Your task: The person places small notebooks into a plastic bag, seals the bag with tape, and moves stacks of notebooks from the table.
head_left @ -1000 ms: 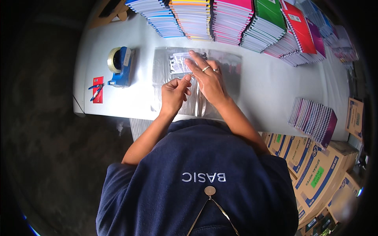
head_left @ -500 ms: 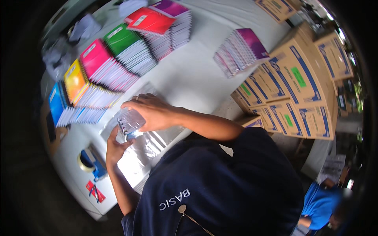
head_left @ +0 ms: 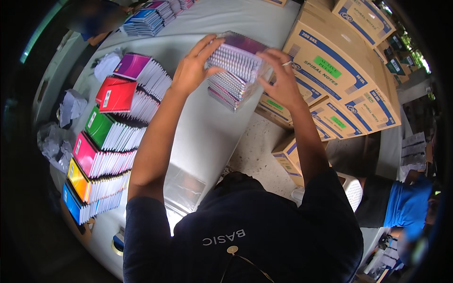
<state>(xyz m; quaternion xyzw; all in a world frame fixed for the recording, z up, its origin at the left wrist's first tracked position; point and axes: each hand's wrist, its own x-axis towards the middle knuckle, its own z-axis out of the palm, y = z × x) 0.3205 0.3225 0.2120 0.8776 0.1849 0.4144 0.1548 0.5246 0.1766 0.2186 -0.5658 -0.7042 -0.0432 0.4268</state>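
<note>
A bundle of spiral notebooks (head_left: pixel 233 61) with a purple top cover, wrapped in clear plastic, is between my two hands. My left hand (head_left: pixel 192 68) grips its left end, fingers over the top edge and thumb along the front. At the right end, my right hand (head_left: pixel 283 78), a ring on one finger, closes on the glossy wrap. Just below sits a stack of spiral notebooks (head_left: pixel 222 96) on the table; whether the bundle rests on it I cannot tell. Clear plastic sleeves (head_left: pixel 183 189) lie near the table's front edge.
To the left stands a row of notebook stacks: purple, red (head_left: pixel 117 96), green, pink, yellow and blue (head_left: pixel 71 203). More notebooks (head_left: pixel 146 21) lie at the far end. Cardboard boxes (head_left: pixel 339 61) are piled at the right. People in blue (head_left: pixel 406 203) are at the lower right and far left.
Both hands have moved from over the plastic sleeves to the far right notebook stack, carrying the wrapped bundle. My view has shifted, and the tape dispenser is now mostly hidden.
</note>
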